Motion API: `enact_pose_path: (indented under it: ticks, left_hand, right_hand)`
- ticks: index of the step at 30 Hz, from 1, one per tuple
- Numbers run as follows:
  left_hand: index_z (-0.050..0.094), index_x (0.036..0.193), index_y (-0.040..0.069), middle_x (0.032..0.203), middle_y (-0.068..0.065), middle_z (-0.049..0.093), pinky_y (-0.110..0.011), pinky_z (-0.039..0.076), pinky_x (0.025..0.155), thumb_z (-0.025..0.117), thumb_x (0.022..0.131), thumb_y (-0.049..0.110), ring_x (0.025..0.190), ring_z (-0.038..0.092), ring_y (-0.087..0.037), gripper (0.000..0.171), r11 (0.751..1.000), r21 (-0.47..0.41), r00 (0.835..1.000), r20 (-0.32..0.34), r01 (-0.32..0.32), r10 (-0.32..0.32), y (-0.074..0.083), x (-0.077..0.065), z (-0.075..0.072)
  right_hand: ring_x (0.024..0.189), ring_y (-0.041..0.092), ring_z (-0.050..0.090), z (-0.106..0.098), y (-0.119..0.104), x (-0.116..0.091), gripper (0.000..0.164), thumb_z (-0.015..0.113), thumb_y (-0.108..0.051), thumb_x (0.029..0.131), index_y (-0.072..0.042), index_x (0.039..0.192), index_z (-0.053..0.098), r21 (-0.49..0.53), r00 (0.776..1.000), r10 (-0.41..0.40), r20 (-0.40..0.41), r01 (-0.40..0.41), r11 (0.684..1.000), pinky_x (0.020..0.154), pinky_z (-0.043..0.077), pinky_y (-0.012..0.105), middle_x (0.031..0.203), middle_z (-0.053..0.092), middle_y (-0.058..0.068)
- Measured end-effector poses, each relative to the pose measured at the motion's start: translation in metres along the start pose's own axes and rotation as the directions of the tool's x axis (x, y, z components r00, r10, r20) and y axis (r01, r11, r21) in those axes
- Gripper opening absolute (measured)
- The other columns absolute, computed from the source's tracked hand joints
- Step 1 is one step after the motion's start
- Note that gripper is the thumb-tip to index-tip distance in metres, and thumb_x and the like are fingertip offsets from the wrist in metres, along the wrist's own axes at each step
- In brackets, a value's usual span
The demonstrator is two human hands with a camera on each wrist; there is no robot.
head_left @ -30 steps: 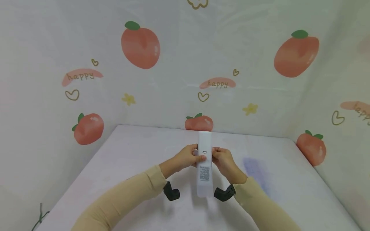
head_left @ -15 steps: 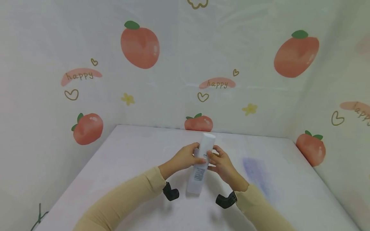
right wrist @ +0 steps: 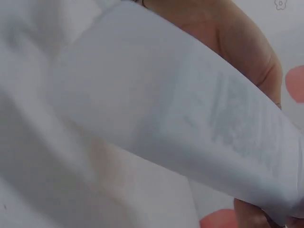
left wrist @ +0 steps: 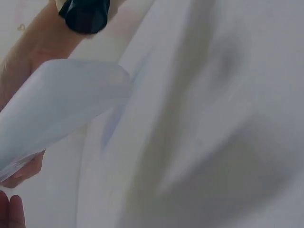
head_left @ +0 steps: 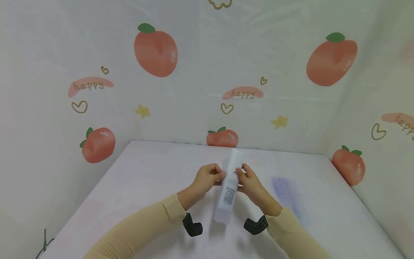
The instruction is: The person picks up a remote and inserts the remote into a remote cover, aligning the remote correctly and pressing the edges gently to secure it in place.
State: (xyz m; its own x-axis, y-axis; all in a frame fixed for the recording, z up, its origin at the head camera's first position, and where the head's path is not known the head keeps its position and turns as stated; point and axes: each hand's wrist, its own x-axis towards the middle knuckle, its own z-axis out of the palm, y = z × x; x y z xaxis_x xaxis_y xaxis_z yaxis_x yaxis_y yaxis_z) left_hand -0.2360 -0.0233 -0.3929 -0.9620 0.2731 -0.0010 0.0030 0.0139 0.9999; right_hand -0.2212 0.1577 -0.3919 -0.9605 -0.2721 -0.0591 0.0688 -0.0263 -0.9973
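Note:
A long white device with a grey printed label and a small dark slot is held tilted over the table, its top leaning right in the head view. My right hand grips its right side, thumb on the front near the slot. At the left edge, my left hand pinches a paler piece beside the body with thumb and bent fingers. The device's smooth lower end fills much of the right wrist view, with the label blurred. Most of my left hand is out of the left wrist view, where fingertips show.
The white table has a bluish patch on the right. Behind it hangs a white curtain printed with red fruit. Black wrist cameras jut inward from both beige sleeves. A dark green cord shows at lower left.
The device has gone from upright to leaning right. My right hand has come round onto its front, while my left thumb has moved off the front to the left edge.

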Motion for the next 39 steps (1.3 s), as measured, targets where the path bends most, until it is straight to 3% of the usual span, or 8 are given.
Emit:
enact_pose_path:
  ticks: [6, 15, 21, 24, 29, 34, 39]
  left_hand:
    - [0.061, 0.085, 0.000, 0.077, 0.000, 0.058, -0.030, 0.057, 0.073, 0.064, 0.092, 0.007, 0.073, 0.059, -0.012, 0.010, 0.997, -0.051, 0.994, -0.086, 0.059, -0.063, 0.012, -0.009, 0.003]
    - [0.063, 0.084, -0.004, 0.080, -0.005, 0.059, -0.031, 0.057, 0.072, 0.062, 0.090, 0.004, 0.066, 0.061, -0.014, 0.010, 0.992, -0.025, 0.986, -0.109, 0.126, -0.128, 0.022, 0.007, -0.004]
    - [0.065, 0.086, -0.004, 0.078, -0.005, 0.062, -0.031, 0.058, 0.070, 0.065, 0.090, 0.006, 0.062, 0.062, -0.012, 0.011, 0.995, -0.010, 0.992, -0.080, 0.096, -0.097, 0.016, 0.014, -0.003]
    - [0.062, 0.099, -0.001, 0.085, -0.006, 0.063, -0.031, 0.059, 0.072, 0.067, 0.090, 0.008, 0.067, 0.065, -0.014, 0.013, 1.000, 0.007, 0.997, -0.066, 0.027, -0.027, 0.006, 0.012, -0.003]
    - [0.053, 0.120, 0.010, 0.110, -0.014, 0.059, -0.034, 0.058, 0.077, 0.073, 0.087, 0.016, 0.083, 0.066, -0.025, 0.038, 0.991, 0.101, 0.996, 0.005, -0.092, 0.092, -0.005, 0.004, -0.004]
    - [0.056, 0.121, 0.016, 0.111, -0.010, 0.060, -0.032, 0.054, 0.074, 0.078, 0.083, 0.029, 0.086, 0.061, -0.018, 0.046, 0.968, 0.236, 0.994, 0.095, -0.082, 0.061, -0.003, 0.002, -0.001]
    - [0.061, 0.120, 0.012, 0.107, -0.009, 0.065, -0.033, 0.055, 0.073, 0.077, 0.083, 0.025, 0.083, 0.062, -0.017, 0.042, 0.972, 0.223, 0.995, 0.078, -0.076, 0.059, 0.004, 0.002, -0.005]
  right_hand:
    - [0.095, 0.010, 0.064, 0.000, -0.002, -0.006, 0.045, 0.036, -0.031, 0.105, -0.001, 0.135, 0.021, 0.038, 0.989, -0.037, 0.146, 0.032, 0.999, 0.083, 0.054, 0.031, 0.109, 0.055, -0.001]
    - [0.095, 0.009, 0.063, 0.010, -0.002, -0.008, 0.043, 0.035, -0.031, 0.106, 0.000, 0.131, 0.019, 0.016, 0.984, -0.039, 0.172, 0.036, 0.999, 0.085, 0.054, 0.031, 0.108, 0.056, -0.002]
    - [0.094, 0.012, 0.064, 0.004, -0.001, -0.008, 0.038, 0.034, -0.029, 0.106, 0.000, 0.129, 0.023, -0.042, 0.993, -0.037, 0.108, 0.042, 0.998, 0.087, 0.054, 0.037, 0.108, 0.057, 0.004]
    - [0.093, 0.014, 0.063, 0.001, -0.002, -0.008, 0.033, 0.040, -0.027, 0.105, -0.002, 0.125, 0.031, -0.091, 1.000, -0.023, 0.010, 0.024, 0.996, 0.086, 0.055, 0.040, 0.109, 0.058, 0.007]
    - [0.091, 0.017, 0.061, 0.000, -0.002, -0.009, 0.031, 0.048, -0.022, 0.102, -0.003, 0.124, 0.036, -0.160, 0.995, -0.015, -0.096, 0.000, 0.987, 0.084, 0.056, 0.044, 0.114, 0.060, 0.013]
    - [0.097, 0.019, 0.060, 0.003, -0.004, -0.005, 0.030, 0.049, -0.020, 0.102, -0.006, 0.126, 0.038, -0.151, 0.994, -0.044, -0.098, 0.029, 0.988, 0.089, 0.053, 0.051, 0.120, 0.058, 0.018]
    - [0.104, 0.019, 0.059, 0.007, -0.008, -0.002, 0.041, 0.050, -0.021, 0.102, -0.008, 0.136, 0.032, -0.079, 0.996, -0.049, -0.080, 0.042, 0.996, 0.096, 0.049, 0.052, 0.120, 0.058, 0.016]
